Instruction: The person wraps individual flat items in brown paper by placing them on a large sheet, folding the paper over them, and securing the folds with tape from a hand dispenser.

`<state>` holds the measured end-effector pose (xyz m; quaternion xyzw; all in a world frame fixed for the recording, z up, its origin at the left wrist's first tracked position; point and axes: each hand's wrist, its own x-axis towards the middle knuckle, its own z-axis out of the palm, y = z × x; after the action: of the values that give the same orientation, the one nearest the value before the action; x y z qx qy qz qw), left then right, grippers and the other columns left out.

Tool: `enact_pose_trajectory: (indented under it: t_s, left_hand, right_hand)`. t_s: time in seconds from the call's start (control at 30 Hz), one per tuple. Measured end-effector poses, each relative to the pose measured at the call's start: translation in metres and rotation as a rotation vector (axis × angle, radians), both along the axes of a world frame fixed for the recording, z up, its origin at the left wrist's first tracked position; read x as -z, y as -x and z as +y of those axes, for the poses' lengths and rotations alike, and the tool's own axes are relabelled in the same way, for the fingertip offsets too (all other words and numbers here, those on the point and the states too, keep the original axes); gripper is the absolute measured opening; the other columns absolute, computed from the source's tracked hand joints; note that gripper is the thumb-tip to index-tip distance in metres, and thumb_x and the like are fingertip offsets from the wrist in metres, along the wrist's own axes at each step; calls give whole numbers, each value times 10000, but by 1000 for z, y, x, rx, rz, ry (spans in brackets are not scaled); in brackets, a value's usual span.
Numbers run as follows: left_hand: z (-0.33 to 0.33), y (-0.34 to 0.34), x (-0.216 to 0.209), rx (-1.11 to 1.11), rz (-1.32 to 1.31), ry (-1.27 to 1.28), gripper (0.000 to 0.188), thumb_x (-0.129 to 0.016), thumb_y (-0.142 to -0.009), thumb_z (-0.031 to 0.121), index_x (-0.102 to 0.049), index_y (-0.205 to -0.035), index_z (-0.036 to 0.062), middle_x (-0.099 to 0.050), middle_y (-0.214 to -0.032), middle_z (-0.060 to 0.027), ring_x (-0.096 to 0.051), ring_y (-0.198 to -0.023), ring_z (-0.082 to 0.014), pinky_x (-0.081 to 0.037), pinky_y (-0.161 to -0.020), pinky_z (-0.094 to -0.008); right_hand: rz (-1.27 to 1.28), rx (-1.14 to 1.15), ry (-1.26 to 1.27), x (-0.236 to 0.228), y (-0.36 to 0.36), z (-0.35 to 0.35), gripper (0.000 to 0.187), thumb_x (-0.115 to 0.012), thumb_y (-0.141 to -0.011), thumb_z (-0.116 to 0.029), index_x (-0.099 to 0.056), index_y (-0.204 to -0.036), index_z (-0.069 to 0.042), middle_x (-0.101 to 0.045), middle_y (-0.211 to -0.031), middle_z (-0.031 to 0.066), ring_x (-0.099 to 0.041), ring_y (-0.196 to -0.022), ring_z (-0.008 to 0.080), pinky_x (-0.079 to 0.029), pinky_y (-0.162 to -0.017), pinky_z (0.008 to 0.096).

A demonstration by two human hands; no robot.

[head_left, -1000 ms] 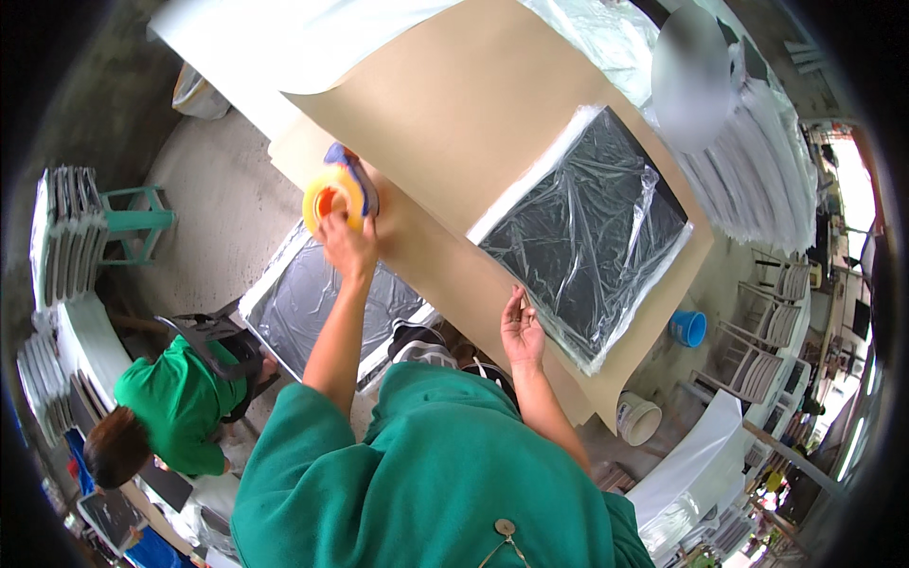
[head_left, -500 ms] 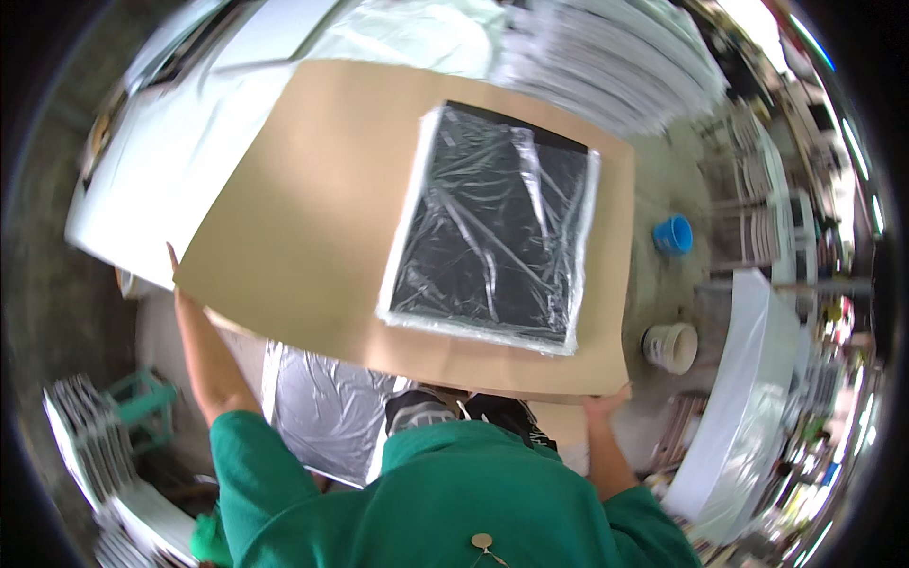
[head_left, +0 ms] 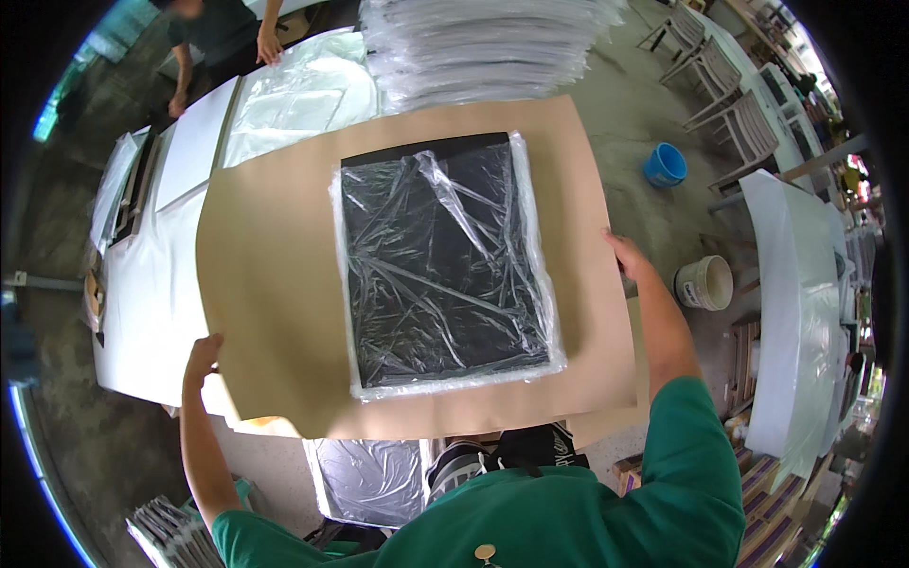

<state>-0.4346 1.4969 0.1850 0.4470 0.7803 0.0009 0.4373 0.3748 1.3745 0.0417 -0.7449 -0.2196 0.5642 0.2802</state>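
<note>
A large sheet of brown cardboard spreads out in front of me, slightly bowed along its near edge. On it, right of the middle, lies a flat black rectangular panel wrapped in clear, creased plastic, with whitish padded-looking edges. My left hand is closed on the sheet's left edge near the near corner. Partway up the right edge, my right hand grips the sheet, its fingertips partly hidden. Neither hand touches the wrapped panel.
Beyond the sheet stands a white-covered table with a plastic-wrapped stack. A co-worker's hand rests near its far side. At right are a blue bucket, a white bucket and chairs. A wrapped panel sits below, near my feet.
My right hand has moved from the sheet's near right corner up its right edge. My left hand now wraps the left edge. The view has turned, and a co-worker appears at far left.
</note>
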Motion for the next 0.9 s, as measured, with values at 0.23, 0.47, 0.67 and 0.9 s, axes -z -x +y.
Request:
enact_pose_trajectory:
  t_s: [0.23,0.47,0.67,0.9]
  left_hand:
    - [-78,-98,-77,-1,-558,-320,274,-491,-794,110,-578,-1011,-32,-612,-890,-64,-561,-795,-103,-440,-718,-255]
    - [-107,-176,-68,107,-894,-396,220,-573,-719,111,-604,-885,-29,-533,-1039,-55,-494,-897,-124,-400,-786,-267]
    - [-89,-235,-23,475,-847,-389,181,-601,-691,107,-626,-773,-52,-45,-1470,-164,61,-1361,-281,-34,-1079,-364]
    - [-112,-329,34,602,-637,-533,623,-594,-682,147,-435,-1258,-26,-32,-1475,-134,49,-1358,-306,56,-1063,-470]
  right_hand:
    - [-272,-611,-302,-98,161,66,466,-592,-792,-360,-577,-977,67,-624,-851,113,-563,-793,188,-448,-734,324]
    - [-28,-253,-517,-86,232,59,328,-597,-789,-305,-592,-774,23,-560,-698,35,-491,-655,122,-408,-616,286]
    - [145,-205,-692,-122,260,62,273,-616,-773,-274,-558,-602,-69,-464,-584,-52,-403,-567,46,-328,-502,239]
    - [602,204,-592,-117,196,43,285,-578,-793,-229,-602,-977,-13,-617,-838,54,-586,-748,134,-463,-658,264]
